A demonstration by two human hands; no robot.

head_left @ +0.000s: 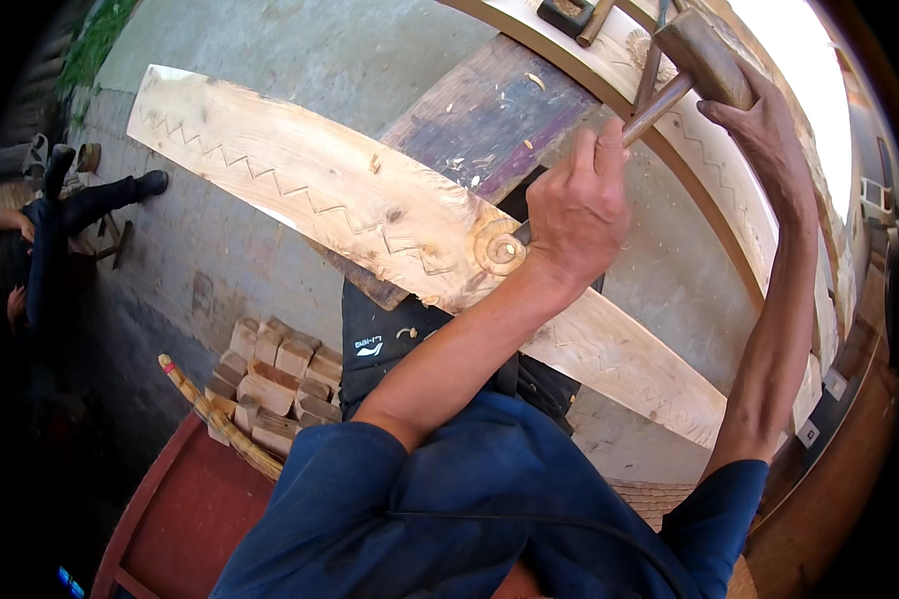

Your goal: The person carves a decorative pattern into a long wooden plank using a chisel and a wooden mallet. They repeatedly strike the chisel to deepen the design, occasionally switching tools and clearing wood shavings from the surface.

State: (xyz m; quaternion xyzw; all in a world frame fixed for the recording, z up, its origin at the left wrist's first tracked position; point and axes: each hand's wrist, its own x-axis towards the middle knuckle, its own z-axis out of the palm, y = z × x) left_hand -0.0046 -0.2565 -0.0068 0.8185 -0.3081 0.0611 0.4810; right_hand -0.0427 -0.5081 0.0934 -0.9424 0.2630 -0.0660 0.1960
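A long pale board [250, 160] lies diagonally before me, with cut zigzag lines and a round carved boss [499, 240]. My left hand [579, 195] is closed round a long wooden-handled chisel [654, 110] just right of the boss, its tip partly hidden by my hand. At upper right my right hand [754, 115] grips a wooden mallet [699, 55], whose face is at the top end of the chisel handle.
A curved carved piece [724, 190] with tools [569, 15] lies at right and top. A weathered plank [449, 100] crosses beneath the board. Stacked blocks [280, 379] and a red panel [195, 499] sit lower left. A person's legs and hands [40, 230] show at far left.
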